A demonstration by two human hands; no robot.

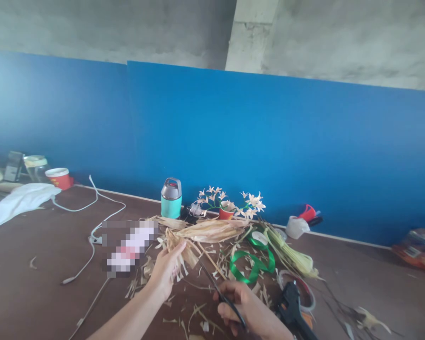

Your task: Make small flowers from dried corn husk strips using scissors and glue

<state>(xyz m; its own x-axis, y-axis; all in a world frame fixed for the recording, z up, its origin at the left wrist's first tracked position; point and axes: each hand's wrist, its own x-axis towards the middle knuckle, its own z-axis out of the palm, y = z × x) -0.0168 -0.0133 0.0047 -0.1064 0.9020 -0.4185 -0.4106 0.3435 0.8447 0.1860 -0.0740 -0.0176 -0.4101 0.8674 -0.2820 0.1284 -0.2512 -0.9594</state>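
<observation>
Workbench seen from left to right, as I stand looking on. Far left: a glass jar [37, 169], contents unclear, and beside it a red cup [59, 179], its inside hidden from here. Next, a turquoise flask [171, 207], lid on, contents unseen. In front of it, the left hand [168, 267] holds up a dried husk [173, 240] above the littered table, thumb and fingers pinching it. The husk should be very light, papery and fairly stiff, liable to split along its grain; a gentle, flat pinch near the gathered end would likely serve best. Behind lies a larger husk bundle [212, 230], presumably just as brittle. A red pot [226, 215] holds pale flowers on green stems. Nearer, the right hand [239, 307] has its fingers curled around black scissors [230, 304], tips close to the husk. Right: a white container [297, 228], contents not discernible.
</observation>
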